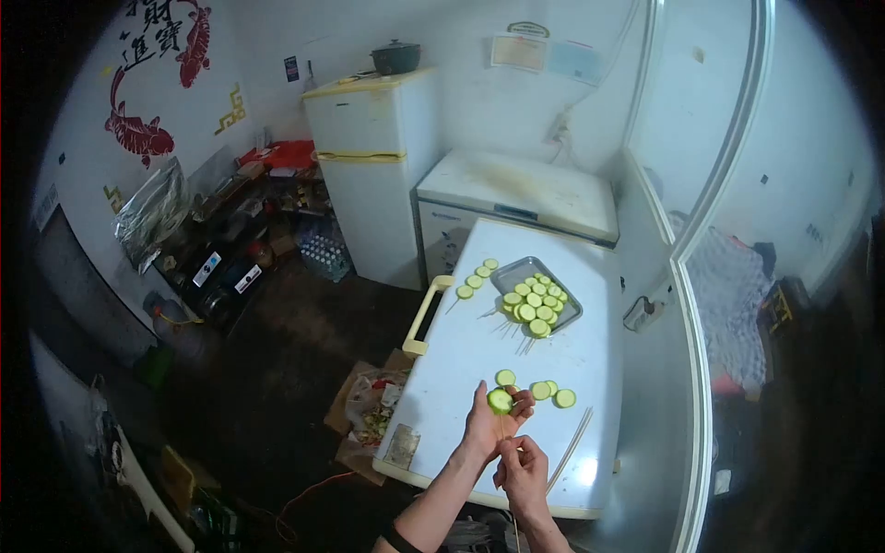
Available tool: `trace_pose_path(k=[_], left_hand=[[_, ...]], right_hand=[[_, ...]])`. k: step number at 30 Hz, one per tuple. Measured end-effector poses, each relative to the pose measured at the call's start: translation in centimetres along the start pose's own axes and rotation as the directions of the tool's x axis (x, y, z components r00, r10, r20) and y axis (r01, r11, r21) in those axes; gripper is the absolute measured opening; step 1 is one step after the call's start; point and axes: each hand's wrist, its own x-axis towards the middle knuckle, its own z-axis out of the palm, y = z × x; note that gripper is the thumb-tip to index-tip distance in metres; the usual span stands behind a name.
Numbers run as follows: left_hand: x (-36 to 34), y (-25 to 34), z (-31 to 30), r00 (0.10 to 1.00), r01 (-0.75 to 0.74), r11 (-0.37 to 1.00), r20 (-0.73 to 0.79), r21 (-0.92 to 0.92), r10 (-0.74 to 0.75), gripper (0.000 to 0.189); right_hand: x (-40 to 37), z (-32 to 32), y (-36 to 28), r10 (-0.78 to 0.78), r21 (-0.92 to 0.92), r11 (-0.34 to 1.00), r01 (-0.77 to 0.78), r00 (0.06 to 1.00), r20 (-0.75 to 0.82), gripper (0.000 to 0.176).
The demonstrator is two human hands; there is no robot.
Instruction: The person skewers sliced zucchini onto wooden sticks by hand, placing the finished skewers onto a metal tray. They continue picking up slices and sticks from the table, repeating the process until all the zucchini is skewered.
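Note:
My left hand (483, 426), palm up, holds a round green-rimmed zucchini slice (500, 401) at its fingers. Just below it, my right hand (522, 468) pinches a thin wooden skewer (502, 428) that runs up toward the slice. Beyond my fingers, a single zucchini slice (505, 378) lies on the white tabletop (442, 405), with a few more slices (565, 398) to the right. Loose skewers (572, 447) lie beside my right hand. Farther back, a metal tray (572, 300) bears a heap of skewered slices (535, 300), and one finished-looking skewer of slices (474, 281) lies left of it.
A yellow handle (426, 315) sticks out from the table's left side. A bag of scraps (371, 410) sits in a cardboard box on the floor there. Behind the table stand a chest freezer (525, 189) and a fridge (364, 212). A framed glass partition (659, 369) borders the right.

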Motion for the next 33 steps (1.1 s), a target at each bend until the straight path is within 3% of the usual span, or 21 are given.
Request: trace_pose_path(k=[3,7,10,33], left_hand=[[-0.3,0.4,0.1,0.998,-0.026,0.999,0.063,-0.04,0.028,0.041],[-1.4,1.1,2.0,0.995,-0.101,0.995,-0.018,0.018,0.101,0.04],[-2.0,1.7,3.2,0.998,-0.064,0.995,-0.009,-0.075,0.063,0.042],[-1.2,1.0,1.7,0.981,-0.166,0.985,-0.11,-0.043,0.16,0.035]], right_hand=[[0.4,0.9,0.1,-0.027,-0.027,0.999,0.027,1.0,-0.003,0.019],[0.3,1.7,0.0,-0.028,-0.075,0.997,0.026,0.999,-0.022,0.019],[0.3,2.0,0.3,-0.031,-0.08,0.996,0.029,0.999,-0.029,0.019],[0.5,2.0,0.6,-0.037,-0.075,0.997,0.034,0.999,-0.04,0.016]])
